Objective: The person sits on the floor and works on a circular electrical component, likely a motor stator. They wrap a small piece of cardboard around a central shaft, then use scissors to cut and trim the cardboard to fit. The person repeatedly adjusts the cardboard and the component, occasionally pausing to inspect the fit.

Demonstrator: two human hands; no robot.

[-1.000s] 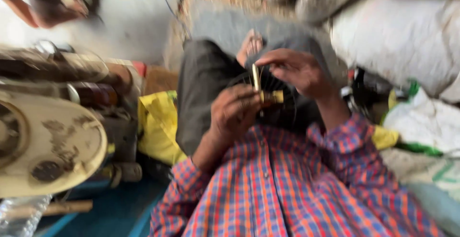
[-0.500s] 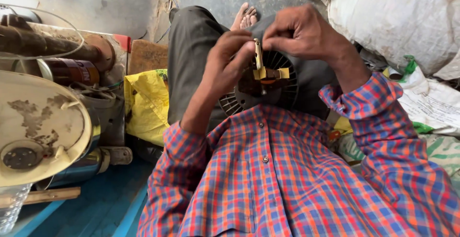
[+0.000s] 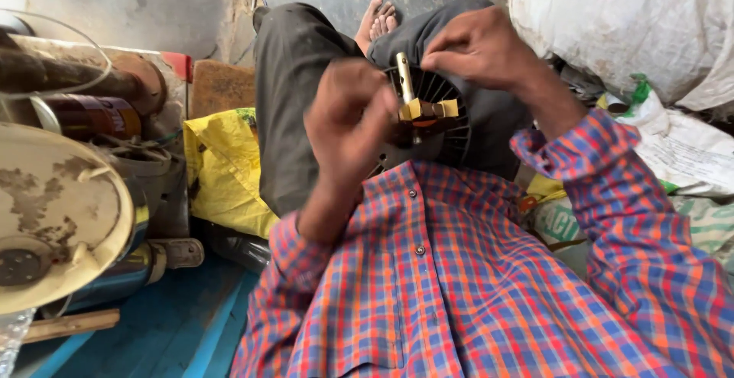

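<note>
Obs: round black finned motor body (image 3: 443,129) rests in the lap, between the knees. A pale metal shaft (image 3: 404,81) stands up from it, just above a yellow-and-brown bracket (image 3: 428,110). Left hand (image 3: 348,122) is pressed to the bracket's left edge; whether it pinches anything cannot be told. Right hand (image 3: 478,45) has fingertips closed narrowly near the shaft top; contents hidden.

Risk: motor is unclamped; uneven pressure could tip it off the lap, and any small part could drop into the yellow plastic bag (image 3: 222,168).

Finned motor housing (image 3: 451,129) on lap; left hand (image 3: 348,122) left of its shaft (image 3: 404,80), right hand (image 3: 478,45) above; sacks (image 3: 619,26) to the right
</note>
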